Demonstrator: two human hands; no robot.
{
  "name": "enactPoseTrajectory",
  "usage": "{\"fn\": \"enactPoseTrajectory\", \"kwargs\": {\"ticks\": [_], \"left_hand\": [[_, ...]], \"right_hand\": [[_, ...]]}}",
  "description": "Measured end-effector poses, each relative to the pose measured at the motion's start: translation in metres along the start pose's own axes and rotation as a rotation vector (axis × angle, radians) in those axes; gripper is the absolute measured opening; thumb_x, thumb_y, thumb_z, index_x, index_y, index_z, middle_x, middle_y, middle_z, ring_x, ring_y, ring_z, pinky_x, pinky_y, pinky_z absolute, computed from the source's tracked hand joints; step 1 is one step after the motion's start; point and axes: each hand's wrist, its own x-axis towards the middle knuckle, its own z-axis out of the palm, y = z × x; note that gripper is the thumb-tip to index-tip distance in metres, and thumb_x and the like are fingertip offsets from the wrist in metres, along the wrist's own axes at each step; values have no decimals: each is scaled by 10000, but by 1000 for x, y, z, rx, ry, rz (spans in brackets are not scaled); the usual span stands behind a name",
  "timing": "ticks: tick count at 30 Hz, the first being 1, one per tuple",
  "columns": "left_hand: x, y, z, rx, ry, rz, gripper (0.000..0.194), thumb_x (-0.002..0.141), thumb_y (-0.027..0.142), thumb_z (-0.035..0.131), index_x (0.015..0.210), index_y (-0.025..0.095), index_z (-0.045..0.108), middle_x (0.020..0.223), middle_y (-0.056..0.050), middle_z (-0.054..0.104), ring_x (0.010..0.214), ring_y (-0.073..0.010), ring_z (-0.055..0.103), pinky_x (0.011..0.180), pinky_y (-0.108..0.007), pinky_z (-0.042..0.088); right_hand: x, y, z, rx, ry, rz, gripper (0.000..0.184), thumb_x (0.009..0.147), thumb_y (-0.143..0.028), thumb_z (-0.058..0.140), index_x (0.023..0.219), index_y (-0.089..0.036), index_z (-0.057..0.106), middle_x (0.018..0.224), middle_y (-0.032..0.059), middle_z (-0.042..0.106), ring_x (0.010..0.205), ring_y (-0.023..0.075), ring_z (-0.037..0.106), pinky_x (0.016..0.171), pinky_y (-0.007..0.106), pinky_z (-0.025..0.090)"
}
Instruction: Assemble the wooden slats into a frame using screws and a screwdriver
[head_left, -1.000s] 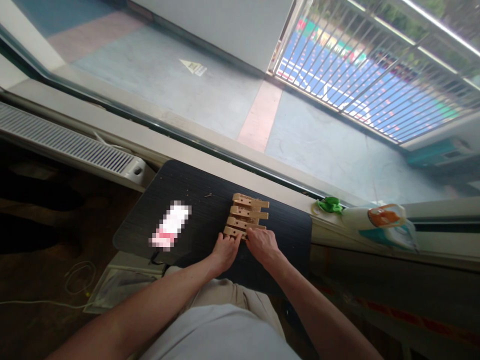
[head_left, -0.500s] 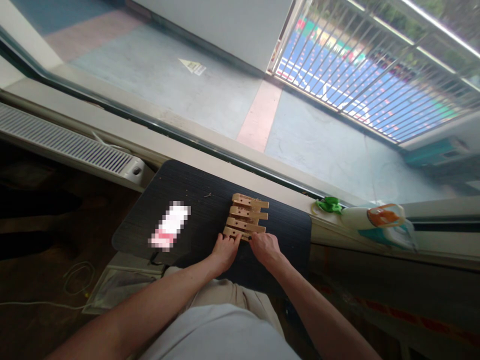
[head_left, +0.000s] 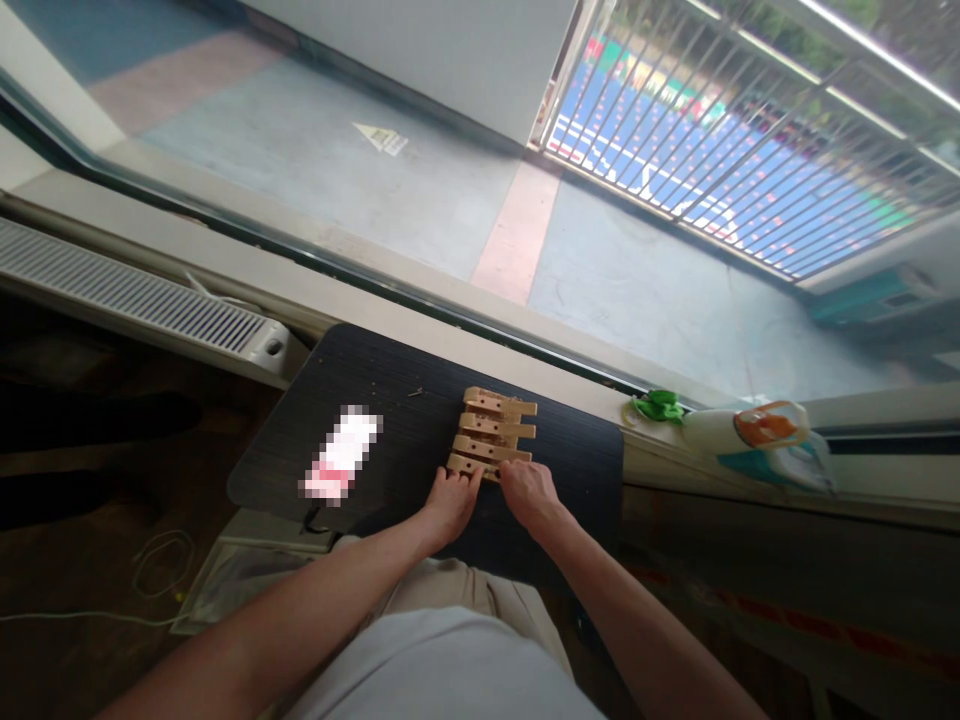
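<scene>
A small wooden slatted piece lies on the dark table. Its several pale slats run side by side, with dark holes in them and rough, fibrous material showing between. My left hand grips the left part of the nearest slat with bent fingers. At the right end of that same slat, my right hand is closed in a fist-like hold, its knuckles covering the slat's end. The undersides of both hands and my thumbs are mostly hidden.
Left on the table is a blurred-out rectangular object. Tiny bits, perhaps screws, lie behind it. The windowsill borders the table's far edge, a radiator is at left, and a green cloth-like item and bags are at right.
The view has shifted very slightly. Both hands stay on the nearest slat, and the wooden piece keeps its place.
</scene>
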Motion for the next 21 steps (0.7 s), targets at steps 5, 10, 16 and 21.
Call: {"fn": "enactPoseTrajectory", "kwargs": {"ticks": [5,10,16,21], "left_hand": [[0,-1,-2,4,-8,11,600,785,131,431,1359,115,258,1056,-182,622,1010,-274,542,873,-457,306],[-1,-1,-8,21,-45,15,651,753,130,492,1361,103,264,1080,-189,612,1023,-290,536,868,-457,315],[-2,1,-12,26,-40,-6,590,789,120,441,1359,118,287,1070,-185,619,996,-281,546,848,-443,320],[0,5,-7,42,-42,-30,594,798,148,434,1369,136,271,1080,-188,614,1013,-291,535,859,-464,305]], "right_hand": [[2,-1,11,58,14,92,260,876,-240,403,844,-160,647,860,117,689,824,185,641,693,259,457],[-3,-2,0,45,-14,103,235,854,-276,436,873,-159,639,871,111,687,834,198,640,695,270,458],[-8,1,-10,13,-8,-48,269,862,-130,369,922,-189,625,928,97,673,872,181,633,717,273,453],[-1,1,5,72,29,-16,266,876,-156,368,878,-149,633,866,113,682,831,198,645,692,275,465]]}}
